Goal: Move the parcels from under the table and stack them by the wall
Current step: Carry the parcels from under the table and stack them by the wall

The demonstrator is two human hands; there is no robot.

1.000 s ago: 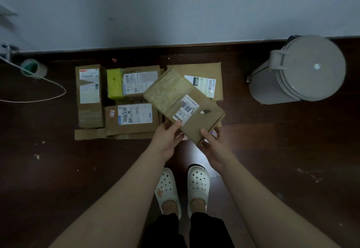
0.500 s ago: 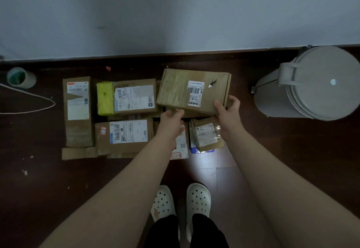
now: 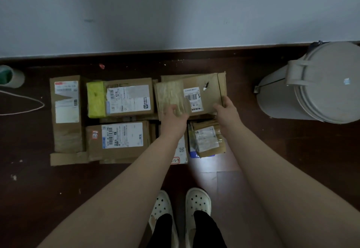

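Observation:
A brown cardboard parcel (image 3: 206, 94) with a barcode label and a taped left half lies on a flat brown parcel (image 3: 223, 78) at the back right of the group, close to the grey wall (image 3: 175, 14). My left hand (image 3: 174, 119) grips its near left edge, fingers over the taped top. At the near right corner, my right hand (image 3: 227, 109) holds the parcel with the thumb on top. Beside it lie a yellow-taped parcel (image 3: 128, 98), a labelled parcel (image 3: 120, 136), a long narrow parcel (image 3: 66, 111) and a small wrapped parcel (image 3: 206, 138).
A grey lidded bin (image 3: 311, 84) stands on the dark wooden floor at the right, near the wall. A tape roll (image 3: 9, 76) and a white cord (image 3: 23, 101) lie at the far left. My white clogs (image 3: 197, 203) are just behind the parcels.
Both hands carried the brown parcel away from me, turned it square to the wall and lowered it onto the flat parcel at the back right. The view moved closer to the parcels.

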